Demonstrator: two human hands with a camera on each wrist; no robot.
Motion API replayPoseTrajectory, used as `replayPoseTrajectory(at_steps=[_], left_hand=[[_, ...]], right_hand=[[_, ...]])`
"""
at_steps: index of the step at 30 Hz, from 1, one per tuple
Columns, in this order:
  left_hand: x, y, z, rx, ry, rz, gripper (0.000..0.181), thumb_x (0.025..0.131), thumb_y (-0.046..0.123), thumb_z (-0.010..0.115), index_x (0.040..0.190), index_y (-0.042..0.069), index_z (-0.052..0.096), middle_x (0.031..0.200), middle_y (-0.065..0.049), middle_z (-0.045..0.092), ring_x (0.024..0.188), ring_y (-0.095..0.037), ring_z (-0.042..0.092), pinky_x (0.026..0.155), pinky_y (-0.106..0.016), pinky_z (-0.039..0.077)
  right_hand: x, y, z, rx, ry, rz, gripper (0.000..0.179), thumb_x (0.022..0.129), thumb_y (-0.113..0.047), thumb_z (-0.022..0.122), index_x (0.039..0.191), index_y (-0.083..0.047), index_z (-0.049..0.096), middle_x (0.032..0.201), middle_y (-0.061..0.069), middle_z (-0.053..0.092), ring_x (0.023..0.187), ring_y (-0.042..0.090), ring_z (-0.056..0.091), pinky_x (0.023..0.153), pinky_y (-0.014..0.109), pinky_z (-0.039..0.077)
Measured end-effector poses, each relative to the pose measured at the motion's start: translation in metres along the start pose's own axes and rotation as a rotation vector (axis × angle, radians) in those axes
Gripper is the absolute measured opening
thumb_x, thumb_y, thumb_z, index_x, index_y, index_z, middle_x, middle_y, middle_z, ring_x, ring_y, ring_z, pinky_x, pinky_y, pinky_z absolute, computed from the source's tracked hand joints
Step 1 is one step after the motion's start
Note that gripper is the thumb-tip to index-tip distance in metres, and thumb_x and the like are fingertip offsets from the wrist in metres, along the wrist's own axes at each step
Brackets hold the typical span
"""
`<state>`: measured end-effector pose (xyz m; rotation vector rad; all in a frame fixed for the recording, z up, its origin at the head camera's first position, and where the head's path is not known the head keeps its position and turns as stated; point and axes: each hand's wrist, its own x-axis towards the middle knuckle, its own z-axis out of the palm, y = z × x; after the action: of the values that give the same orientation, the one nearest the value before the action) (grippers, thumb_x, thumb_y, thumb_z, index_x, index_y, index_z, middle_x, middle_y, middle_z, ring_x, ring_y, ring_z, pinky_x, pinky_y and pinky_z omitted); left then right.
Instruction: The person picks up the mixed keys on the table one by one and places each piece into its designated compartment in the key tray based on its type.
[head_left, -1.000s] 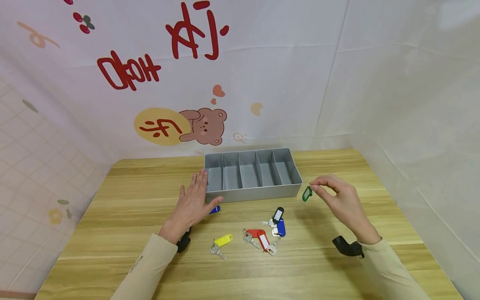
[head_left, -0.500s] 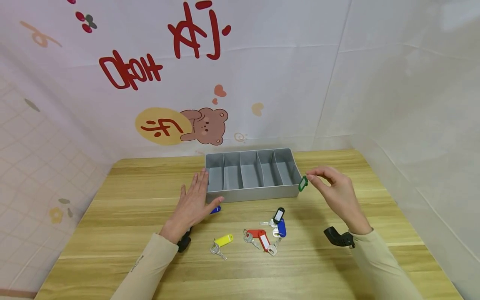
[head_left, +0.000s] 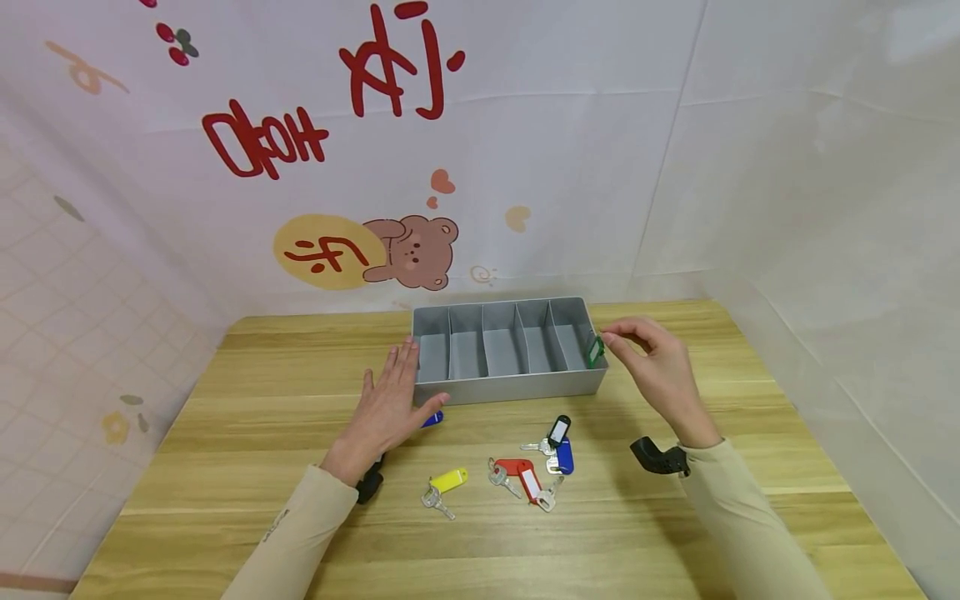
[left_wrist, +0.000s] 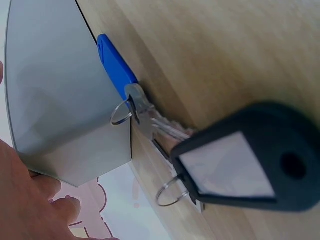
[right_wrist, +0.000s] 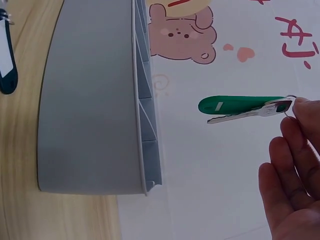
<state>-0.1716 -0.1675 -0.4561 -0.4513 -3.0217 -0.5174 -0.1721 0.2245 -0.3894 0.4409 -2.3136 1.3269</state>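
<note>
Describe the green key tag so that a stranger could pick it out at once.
Start with the grey divided tray on the wooden table, and go to its right end. There the right hand holds the green tag, a key beside it. It alone is green, unlike the yellow tag, red tags, blue tags and black tags on the table.

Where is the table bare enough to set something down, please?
Left of the left hand, right of the right hand, and on the near side of the yellow tag, red tags and their keys. It is crowded between the hands, from those up to the tray.
</note>
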Motion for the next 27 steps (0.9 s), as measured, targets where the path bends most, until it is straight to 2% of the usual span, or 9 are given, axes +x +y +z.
replayPoseTrajectory(at_steps=[11,16,19,22,24,27], left_hand=[[-0.001,0.001,0.000,0.005,0.008,0.004,0.105,0.097,0.069,0.053,0.165,0.001,0.010,0.173,-0.015,0.009,0.157,-0.039,0.015,0.113,-0.078,0.017],[-0.001,0.002,-0.001,0.007,0.014,0.005,0.106,0.097,0.069,0.054,0.165,0.001,0.011,0.173,-0.015,0.008,0.157,-0.039,0.015,0.113,-0.078,0.016],[-0.001,0.002,-0.001,0.006,0.017,0.008,0.105,0.097,0.068,0.055,0.165,0.000,0.012,0.172,-0.016,0.010,0.157,-0.039,0.015,0.113,-0.078,0.016],[-0.001,0.002,-0.002,0.006,0.020,0.009,0.105,0.097,0.068,0.055,0.165,-0.001,0.013,0.172,-0.017,0.011,0.157,-0.039,0.015,0.113,-0.078,0.016],[-0.002,0.002,-0.001,0.006,0.020,0.009,0.106,0.097,0.068,0.055,0.165,-0.001,0.013,0.172,-0.017,0.011,0.157,-0.039,0.015,0.113,-0.078,0.017],[-0.002,0.001,-0.001,0.005,0.025,0.014,0.105,0.097,0.068,0.055,0.165,-0.001,0.013,0.172,-0.017,0.011,0.157,-0.039,0.015,0.113,-0.078,0.017]], right_hand=[[0.010,0.022,0.014,-0.033,-0.020,0.037,0.012,0.098,-0.011,0.074,0.106,-0.004,0.078,0.107,0.010,0.073,0.098,-0.001,0.062,0.090,0.013,0.048],[0.013,0.031,0.020,-0.045,-0.041,0.063,0.013,0.098,-0.013,0.074,0.106,-0.003,0.077,0.107,0.009,0.074,0.099,0.008,0.065,0.087,0.011,0.048],[0.013,0.037,0.024,-0.062,-0.055,0.080,0.013,0.098,-0.013,0.073,0.106,-0.002,0.077,0.108,0.011,0.074,0.101,0.018,0.067,0.088,0.019,0.052],[0.014,0.043,0.029,-0.071,-0.068,0.103,0.013,0.098,-0.012,0.073,0.106,-0.002,0.077,0.109,0.013,0.073,0.103,0.027,0.068,0.092,0.034,0.055],[0.015,0.047,0.032,-0.075,-0.075,0.108,0.014,0.098,-0.011,0.073,0.106,-0.001,0.077,0.109,0.015,0.073,0.105,0.031,0.069,0.095,0.044,0.055],[0.015,0.053,0.035,-0.090,-0.082,0.091,0.013,0.098,-0.010,0.073,0.106,0.000,0.077,0.110,0.016,0.073,0.107,0.035,0.068,0.096,0.051,0.053]])
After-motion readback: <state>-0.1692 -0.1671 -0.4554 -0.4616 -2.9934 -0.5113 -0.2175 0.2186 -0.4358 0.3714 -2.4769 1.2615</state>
